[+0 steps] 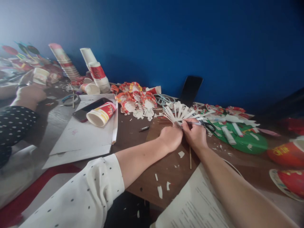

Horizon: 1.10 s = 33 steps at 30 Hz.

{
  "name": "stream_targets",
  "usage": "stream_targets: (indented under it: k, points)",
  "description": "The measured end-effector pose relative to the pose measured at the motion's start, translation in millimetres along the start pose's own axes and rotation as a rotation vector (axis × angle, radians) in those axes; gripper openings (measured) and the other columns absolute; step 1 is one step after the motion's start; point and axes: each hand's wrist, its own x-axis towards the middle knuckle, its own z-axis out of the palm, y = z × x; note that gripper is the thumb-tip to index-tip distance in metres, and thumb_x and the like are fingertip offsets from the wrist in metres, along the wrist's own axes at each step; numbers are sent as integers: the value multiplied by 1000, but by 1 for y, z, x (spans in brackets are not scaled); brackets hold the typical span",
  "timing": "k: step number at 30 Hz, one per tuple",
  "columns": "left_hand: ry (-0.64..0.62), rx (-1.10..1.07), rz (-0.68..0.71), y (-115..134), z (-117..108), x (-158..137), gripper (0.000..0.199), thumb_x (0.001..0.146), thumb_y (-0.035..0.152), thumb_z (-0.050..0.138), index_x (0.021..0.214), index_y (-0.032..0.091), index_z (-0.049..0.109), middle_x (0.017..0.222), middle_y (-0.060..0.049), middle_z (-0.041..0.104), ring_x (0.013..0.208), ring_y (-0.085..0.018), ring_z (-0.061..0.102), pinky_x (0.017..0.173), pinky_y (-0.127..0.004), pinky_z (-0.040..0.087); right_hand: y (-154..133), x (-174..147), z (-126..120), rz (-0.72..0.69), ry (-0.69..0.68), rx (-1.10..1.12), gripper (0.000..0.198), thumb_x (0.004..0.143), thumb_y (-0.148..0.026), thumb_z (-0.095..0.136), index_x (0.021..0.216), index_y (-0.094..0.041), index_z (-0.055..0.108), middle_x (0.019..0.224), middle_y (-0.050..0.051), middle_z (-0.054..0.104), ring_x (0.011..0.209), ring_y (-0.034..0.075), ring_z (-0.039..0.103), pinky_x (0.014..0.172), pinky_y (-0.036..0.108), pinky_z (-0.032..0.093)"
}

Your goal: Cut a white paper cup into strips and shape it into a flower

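A paper cup cut into spread white strips (179, 111) fans out at the table's middle. My left hand (171, 137) is closed at its near edge, fingers mostly hidden behind the back of the hand. Beside it, my right hand (196, 134) pinches a pen (195, 123) that lies across the base of the strips. What the tip touches cannot be made out. A loose pen cap (144, 129) lies left of my hands. Below my right hand a thin wooden stick (190, 158) lies on the brown table (133, 139).
A white box (78, 136) carries a phone (82, 110) and a tipped cup (101, 114). Cup stacks (101, 77) stand behind. Cut red cups (136, 96), a propped phone (191, 88), scissors (210, 126) and a green disc (254, 142) surround my hands. A co-worker's hand (30, 95) is at left.
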Motion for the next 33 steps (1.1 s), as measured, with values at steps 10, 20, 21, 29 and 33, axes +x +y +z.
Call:
stream_targets:
  k: [10,20,21,29,33]
  points:
    - [-2,-5,0,1,-2,0,46,91,9,29,134,3,44,122,-24,57,90,-29,68,69,-38,54,1,0,1,-11,12,1,31,86,-44,49,93,-20,67,85,7,73,81,24,67,76,34,48]
    - [2,-8,-2,0,0,0,48,91,10,29,137,3,40,124,-25,56,90,-29,68,69,-38,55,-1,1,2,1,10,-4,30,86,-44,49,93,-20,67,84,7,73,81,24,67,77,34,48]
    - [3,-9,-2,0,-1,0,48,91,10,29,137,4,41,124,-24,56,90,-29,68,69,-38,55,0,1,3,-2,12,-7,30,86,-44,49,92,-20,67,85,7,73,81,24,67,77,34,48]
    - [-4,-21,-9,1,-1,1,46,90,9,29,133,4,44,122,-25,56,90,-29,68,68,-38,54,0,1,2,-4,8,3,30,86,-44,49,92,-20,67,86,7,72,80,24,67,77,34,48]
    - [3,-21,-6,1,0,1,45,91,10,29,133,5,44,122,-24,57,89,-29,68,68,-38,54,0,1,3,-13,9,4,31,86,-44,49,92,-20,67,85,6,72,81,23,67,78,34,48]
